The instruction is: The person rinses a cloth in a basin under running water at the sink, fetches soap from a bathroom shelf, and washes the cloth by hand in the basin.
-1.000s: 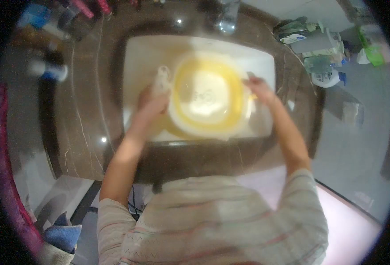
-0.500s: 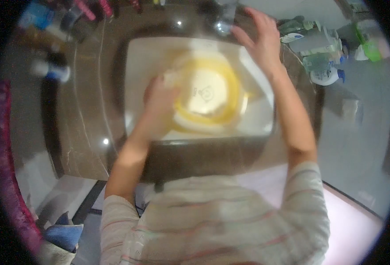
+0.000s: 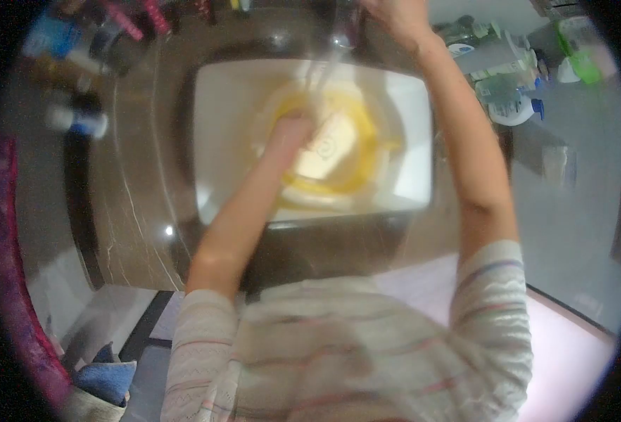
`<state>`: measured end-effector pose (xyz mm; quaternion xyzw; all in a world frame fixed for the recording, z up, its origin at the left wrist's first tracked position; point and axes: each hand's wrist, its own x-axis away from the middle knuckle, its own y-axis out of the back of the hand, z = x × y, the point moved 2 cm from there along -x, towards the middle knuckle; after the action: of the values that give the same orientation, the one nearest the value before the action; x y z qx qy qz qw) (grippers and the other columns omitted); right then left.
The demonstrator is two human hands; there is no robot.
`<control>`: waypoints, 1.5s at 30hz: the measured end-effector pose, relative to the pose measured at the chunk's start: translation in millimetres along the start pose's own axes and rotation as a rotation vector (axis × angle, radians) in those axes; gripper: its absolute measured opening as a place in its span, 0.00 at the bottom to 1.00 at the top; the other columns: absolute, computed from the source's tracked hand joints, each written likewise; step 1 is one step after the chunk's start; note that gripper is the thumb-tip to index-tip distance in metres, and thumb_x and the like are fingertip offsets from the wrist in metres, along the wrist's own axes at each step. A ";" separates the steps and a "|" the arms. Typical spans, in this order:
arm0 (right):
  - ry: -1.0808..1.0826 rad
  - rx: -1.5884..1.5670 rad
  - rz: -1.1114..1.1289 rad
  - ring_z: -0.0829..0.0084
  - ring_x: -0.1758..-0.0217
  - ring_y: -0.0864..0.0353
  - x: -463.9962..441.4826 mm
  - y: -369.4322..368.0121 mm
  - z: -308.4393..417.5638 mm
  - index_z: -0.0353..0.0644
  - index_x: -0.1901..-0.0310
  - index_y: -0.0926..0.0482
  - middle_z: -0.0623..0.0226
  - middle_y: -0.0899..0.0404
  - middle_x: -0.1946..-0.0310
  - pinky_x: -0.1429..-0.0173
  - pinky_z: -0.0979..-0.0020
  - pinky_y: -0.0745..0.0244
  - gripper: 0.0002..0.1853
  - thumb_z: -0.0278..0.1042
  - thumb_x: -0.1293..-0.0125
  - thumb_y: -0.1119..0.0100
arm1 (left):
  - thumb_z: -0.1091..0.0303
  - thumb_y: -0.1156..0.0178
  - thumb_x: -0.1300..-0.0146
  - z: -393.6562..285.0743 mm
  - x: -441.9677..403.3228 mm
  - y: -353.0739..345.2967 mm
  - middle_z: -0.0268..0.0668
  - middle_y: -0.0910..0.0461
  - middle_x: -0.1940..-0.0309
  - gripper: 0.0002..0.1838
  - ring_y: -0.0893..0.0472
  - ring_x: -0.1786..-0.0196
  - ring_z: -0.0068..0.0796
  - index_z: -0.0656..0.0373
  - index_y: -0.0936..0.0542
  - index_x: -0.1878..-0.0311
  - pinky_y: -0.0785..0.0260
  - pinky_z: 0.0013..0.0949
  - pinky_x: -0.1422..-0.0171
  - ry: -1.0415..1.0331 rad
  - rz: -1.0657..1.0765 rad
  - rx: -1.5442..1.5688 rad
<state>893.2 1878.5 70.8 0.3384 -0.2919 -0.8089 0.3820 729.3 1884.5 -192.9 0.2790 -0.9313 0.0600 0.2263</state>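
A yellow basin [image 3: 371, 158] with a pale bottom and a small printed drawing sits inside the white rectangular sink [image 3: 414, 176]. My left hand [image 3: 295, 130] is in the basin on its left side. Motion smears its fingers, so I cannot see whether they hold anything. Above the back of the sink stands a metal faucet [image 3: 345, 32], with a blurred stream of water [image 3: 317, 74] falling from it towards the basin. My right hand [image 3: 400, 20] is at the top edge of the view, beside the faucet, its fingers partly cut off there.
Several bottles stand right of the sink, among them a white one with a blue pump [image 3: 514, 111]. Behind them is a bright green container [image 3: 582, 53]. A white and blue bottle [image 3: 81, 119] and pink-handled items [image 3: 124, 20] are on the left of the brown marbled counter [image 3: 141, 169].
My left hand has moved right, from the basin's left edge to inside it. My right hand has risen towards the faucet, and a water stream now shows beneath the faucet.
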 end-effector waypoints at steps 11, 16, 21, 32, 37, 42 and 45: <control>-0.659 -0.440 0.485 0.70 0.56 0.27 166.8 -111.9 -102.9 0.38 0.48 0.35 0.61 0.28 0.58 0.54 0.73 0.29 0.24 0.29 0.49 0.43 | 0.71 0.47 0.47 29.4 -16.0 -7.8 0.40 0.25 0.66 0.10 0.24 0.67 0.31 0.60 0.27 0.60 0.29 0.33 0.65 0.123 0.049 0.859; -0.909 -0.821 0.482 0.71 0.58 0.26 174.9 -110.7 -117.3 0.37 0.50 0.34 0.63 0.29 0.60 0.61 0.73 0.24 0.21 0.22 0.49 0.47 | 0.68 0.45 0.50 -5.9 25.4 10.9 0.40 0.25 0.65 0.14 0.24 0.65 0.32 0.62 0.28 0.59 0.29 0.33 0.61 0.333 -0.105 0.674; -0.759 -0.861 0.418 0.71 0.57 0.26 159.7 -101.0 -108.5 0.36 0.51 0.33 0.62 0.29 0.56 0.54 0.74 0.30 0.23 0.16 0.53 0.50 | 0.63 0.42 0.54 -22.5 33.3 16.1 0.38 0.24 0.66 0.21 0.24 0.65 0.27 0.62 0.28 0.56 0.32 0.27 0.58 -0.169 -0.046 -0.721; -0.691 -0.771 0.451 0.81 0.63 0.27 150.3 -100.1 -66.3 0.41 0.59 0.26 0.72 0.25 0.67 0.62 0.79 0.30 0.14 0.35 0.47 0.44 | 0.68 0.38 0.53 -40.5 22.6 -0.8 0.35 0.25 0.66 0.19 0.26 0.65 0.23 0.63 0.28 0.57 0.34 0.25 0.60 -0.019 -0.005 0.060; -0.672 -0.820 0.404 0.79 0.69 0.25 156.3 -109.0 -83.5 0.37 0.61 0.27 0.69 0.25 0.68 0.66 0.78 0.28 0.11 0.33 0.43 0.48 | 0.69 0.41 0.49 -6.7 12.5 -2.4 0.33 0.25 0.67 0.16 0.27 0.68 0.22 0.63 0.28 0.57 0.33 0.23 0.66 -0.163 0.087 0.162; -0.837 -1.125 0.243 0.77 0.71 0.23 159.2 -95.6 -88.2 0.35 0.57 0.31 0.66 0.25 0.67 0.68 0.77 0.23 0.11 0.27 0.40 0.56 | 0.69 0.44 0.46 -28.9 35.8 10.3 0.32 0.25 0.69 0.13 0.27 0.72 0.18 0.62 0.27 0.57 0.33 0.21 0.69 0.094 0.116 0.287; -0.888 -1.085 0.230 0.78 0.67 0.24 159.9 -94.0 -74.1 0.35 0.55 0.32 0.66 0.25 0.65 0.67 0.78 0.24 0.13 0.31 0.41 0.52 | 0.69 0.44 0.47 -34.4 39.7 7.4 0.31 0.25 0.72 0.13 0.27 0.74 0.18 0.63 0.27 0.58 0.33 0.22 0.71 0.053 0.089 0.243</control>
<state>834.1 1782.8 -94.3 -0.2943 -0.0098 -0.8561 0.4247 709.2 1879.4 -144.2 0.2608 -0.9224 0.1898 0.2126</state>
